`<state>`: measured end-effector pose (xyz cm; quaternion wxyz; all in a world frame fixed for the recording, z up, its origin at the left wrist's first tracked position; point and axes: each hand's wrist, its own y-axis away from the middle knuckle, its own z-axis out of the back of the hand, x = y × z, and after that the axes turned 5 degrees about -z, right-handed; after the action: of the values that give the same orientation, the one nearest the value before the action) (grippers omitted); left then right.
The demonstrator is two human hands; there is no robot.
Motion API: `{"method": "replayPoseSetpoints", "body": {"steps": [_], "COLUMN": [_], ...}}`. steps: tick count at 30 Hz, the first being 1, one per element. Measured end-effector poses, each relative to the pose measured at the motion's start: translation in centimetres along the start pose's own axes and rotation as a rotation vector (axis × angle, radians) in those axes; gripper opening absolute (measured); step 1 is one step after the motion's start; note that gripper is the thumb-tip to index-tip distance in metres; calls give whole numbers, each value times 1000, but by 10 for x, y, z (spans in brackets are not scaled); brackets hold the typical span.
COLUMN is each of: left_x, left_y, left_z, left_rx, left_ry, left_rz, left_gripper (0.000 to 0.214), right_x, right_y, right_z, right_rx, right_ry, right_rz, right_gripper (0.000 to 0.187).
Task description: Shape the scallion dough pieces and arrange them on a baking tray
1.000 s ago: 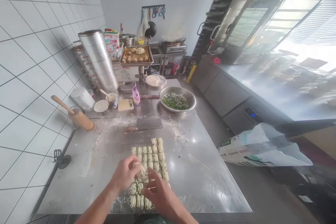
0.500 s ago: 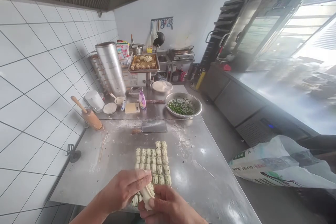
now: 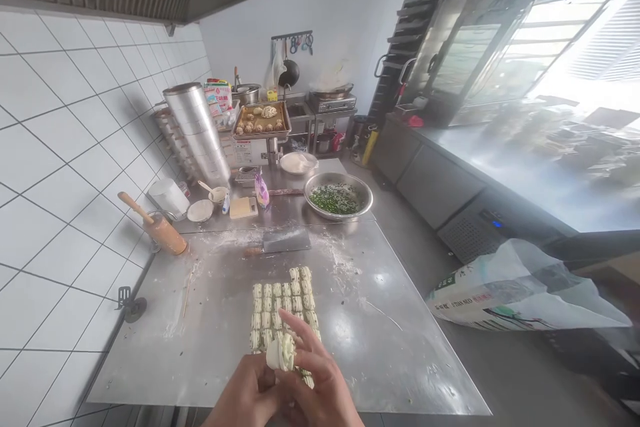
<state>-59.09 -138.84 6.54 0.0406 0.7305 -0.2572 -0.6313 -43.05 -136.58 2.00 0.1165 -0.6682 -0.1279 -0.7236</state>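
Between 2 hands [image 3: 249, 392] [image 3: 323, 383], 1 dough roll [image 3: 280, 352]

Head-worn, looking down over table [image 3: 210, 320]

Dough rows [image 3: 283, 303] lay ctr-near on table [image 3: 400, 347]. Cleaver [image 3: 285, 240] lay just behind rows. Bowl [image 3: 340, 197] sat far-right of cleaver. Rolling pin [image 3: 157, 227] lay at left edge, by wall. Steamer stack [image 3: 197, 127] stood far left, w/ tray [image 3: 261, 120] to its right. Sack [image 3: 515, 293] lay right of table, off it. Dough piece [image 3: 280, 352] sat btw left hand [image 3: 250, 393] & right hand [image 3: 320, 380], at near edge, over nearest rows.
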Motion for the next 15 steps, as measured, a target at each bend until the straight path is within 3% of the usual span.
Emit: {"method": "replayPoseSetpoints", "body": {"steps": [5,7,9,12,15], "left_x": [-4,-1,3,10,23], "left_y": [9,7,4,-4,-23], "left_z": [7,12,15,16,24], "left_rx": [-75,-93,-131,-119,-89], "left_ry": [466,523,432,157,-40], "left_rz": [198,197,155,79,34], "left_gripper": [36,39,51,64,60], "right_x": [-9,-10,-12,-14,-21], "right_y": [11,15,17,13,6], "right_z": [20,27,31,28,22], "right_rx": [107,159,230,297,150], "right_ry": [117,118,110,-3,-270], "right_rz": [366,417,348,102,-236], "right_gripper": [36,37,37,40,38]}}
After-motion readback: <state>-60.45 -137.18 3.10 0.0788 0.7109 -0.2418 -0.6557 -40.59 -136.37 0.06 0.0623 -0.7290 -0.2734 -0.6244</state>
